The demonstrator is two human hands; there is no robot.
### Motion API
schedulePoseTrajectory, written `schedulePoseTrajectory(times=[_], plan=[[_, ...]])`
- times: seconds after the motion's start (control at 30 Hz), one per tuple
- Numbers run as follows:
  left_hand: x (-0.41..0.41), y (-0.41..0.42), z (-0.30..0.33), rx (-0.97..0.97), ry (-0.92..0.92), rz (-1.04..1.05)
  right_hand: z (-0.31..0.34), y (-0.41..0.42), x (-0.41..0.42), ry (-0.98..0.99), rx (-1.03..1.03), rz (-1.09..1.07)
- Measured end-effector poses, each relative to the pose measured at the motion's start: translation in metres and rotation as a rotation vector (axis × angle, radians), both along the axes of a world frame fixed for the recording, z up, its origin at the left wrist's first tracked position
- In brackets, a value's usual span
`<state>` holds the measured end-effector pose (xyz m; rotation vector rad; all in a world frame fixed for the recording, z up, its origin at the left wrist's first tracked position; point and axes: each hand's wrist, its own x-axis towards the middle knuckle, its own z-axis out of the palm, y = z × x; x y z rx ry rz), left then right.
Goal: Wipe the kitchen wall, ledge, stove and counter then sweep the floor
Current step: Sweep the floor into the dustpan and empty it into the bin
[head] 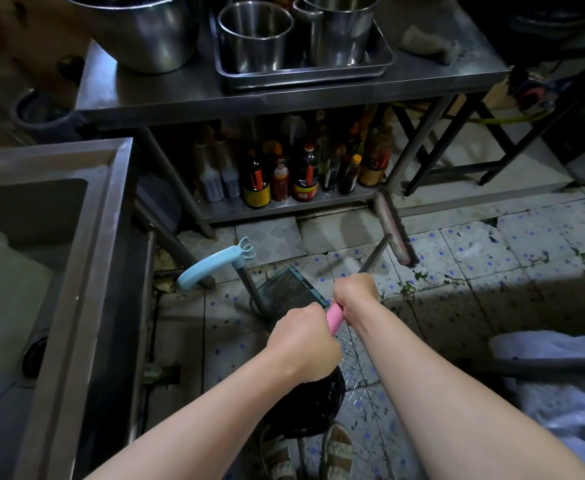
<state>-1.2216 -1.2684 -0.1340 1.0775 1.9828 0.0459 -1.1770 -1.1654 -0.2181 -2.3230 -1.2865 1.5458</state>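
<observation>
Both fists, left hand [303, 336] and right hand [355, 292], around broom handle [334, 317], its grip mostly hidden.

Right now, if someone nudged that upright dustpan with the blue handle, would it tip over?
Probably. The dustpan stands on a narrow base with a tall pole and blue handle overhanging, so it looks top-heavy. It seems light plastic, likely sliding easily on the tiled floor.
</observation>
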Motion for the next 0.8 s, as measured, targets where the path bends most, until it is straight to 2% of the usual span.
schedulePoseTrajectory(times=[0.23,0.4,0.63,0.8], plan=[[-0.012,-0.002,0.007,0.065,0.045,-0.022,0.003,0.002,-0.005,0.006,0.05,-0.009],[-0.042,-0.001,0.006,0.152,0.02,0.135,0.001,0.008,-0.016,0.006,0.094,-0.032],[-0.095,0.005,-0.03,0.141,0.347,0.119,-0.014,0.018,-0.029,-0.041,0.127,-0.008],[-0.127,0.014,-0.062,-0.003,0.414,0.138,-0.033,0.018,-0.034,-0.019,0.118,-0.05]])
